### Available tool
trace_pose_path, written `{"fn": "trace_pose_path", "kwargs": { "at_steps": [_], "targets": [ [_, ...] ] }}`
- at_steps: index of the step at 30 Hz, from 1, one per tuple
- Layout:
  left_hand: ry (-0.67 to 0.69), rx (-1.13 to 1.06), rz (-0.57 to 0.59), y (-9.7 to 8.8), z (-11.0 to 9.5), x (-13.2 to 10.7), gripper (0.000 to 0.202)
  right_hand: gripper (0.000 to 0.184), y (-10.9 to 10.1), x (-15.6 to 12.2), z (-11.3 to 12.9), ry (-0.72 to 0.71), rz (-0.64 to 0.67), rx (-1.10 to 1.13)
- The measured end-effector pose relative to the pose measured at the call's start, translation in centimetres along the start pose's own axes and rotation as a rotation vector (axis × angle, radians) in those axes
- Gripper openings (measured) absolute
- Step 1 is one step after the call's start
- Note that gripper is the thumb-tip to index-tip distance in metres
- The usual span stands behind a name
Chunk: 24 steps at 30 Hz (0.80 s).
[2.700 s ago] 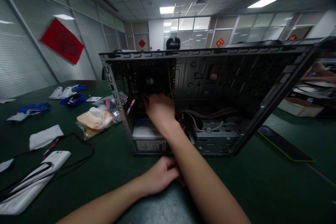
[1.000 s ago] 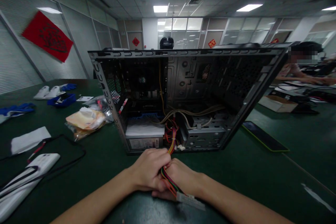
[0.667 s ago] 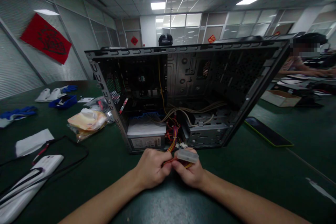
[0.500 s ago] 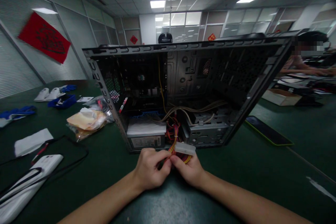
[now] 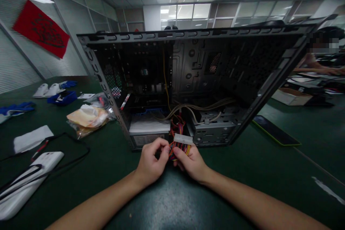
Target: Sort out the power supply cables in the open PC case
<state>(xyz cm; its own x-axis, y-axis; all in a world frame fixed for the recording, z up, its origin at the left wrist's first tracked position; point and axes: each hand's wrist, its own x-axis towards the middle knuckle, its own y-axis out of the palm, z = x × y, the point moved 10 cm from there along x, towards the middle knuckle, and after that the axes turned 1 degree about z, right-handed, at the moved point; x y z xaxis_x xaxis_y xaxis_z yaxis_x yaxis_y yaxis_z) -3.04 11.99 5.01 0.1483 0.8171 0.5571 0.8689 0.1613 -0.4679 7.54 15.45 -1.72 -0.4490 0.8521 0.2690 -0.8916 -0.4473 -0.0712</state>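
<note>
An open computer case [image 5: 185,34] stands in front of me with its inside facing me. Coloured power cables [image 5: 178,125] come out of its lower middle, next to the power supply [image 5: 151,140] with white paper [image 5: 149,124] on top. My right hand [image 5: 192,161] is closed around the cable bundle just below its white multi-pin connector [image 5: 183,139]. My left hand [image 5: 152,160] pinches the orange and other coloured wires on the bundle's left side. Both hands are just outside the case's lower edge, fingertips close together. Grey-beige cables [image 5: 199,107] run across inside the case.
At left lie a plastic bag with yellowish contents [image 5: 87,116], a blue tray [image 5: 61,98], gloves [image 5: 16,108], white paper [image 5: 32,138] and a white power strip [image 5: 32,183] with black cord. A dark phone-like slab [image 5: 276,130] and a box [image 5: 292,96] are at right, near another person's arm [image 5: 312,65].
Both hands have shifted slightly up in view with the cable bundle. The white connector has turned and moved left, and more wires show between the hands. The view has tilted slightly down.
</note>
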Motion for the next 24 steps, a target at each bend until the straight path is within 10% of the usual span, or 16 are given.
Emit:
{"fn": "trace_pose_path", "kwargs": {
  "at_steps": [24],
  "targets": [
    [0.182,-0.09,0.097,0.7,-1.3,0.1,0.008,0.063,0.4,-0.1,-0.7,0.024,0.041,0.03]
  ]
}}
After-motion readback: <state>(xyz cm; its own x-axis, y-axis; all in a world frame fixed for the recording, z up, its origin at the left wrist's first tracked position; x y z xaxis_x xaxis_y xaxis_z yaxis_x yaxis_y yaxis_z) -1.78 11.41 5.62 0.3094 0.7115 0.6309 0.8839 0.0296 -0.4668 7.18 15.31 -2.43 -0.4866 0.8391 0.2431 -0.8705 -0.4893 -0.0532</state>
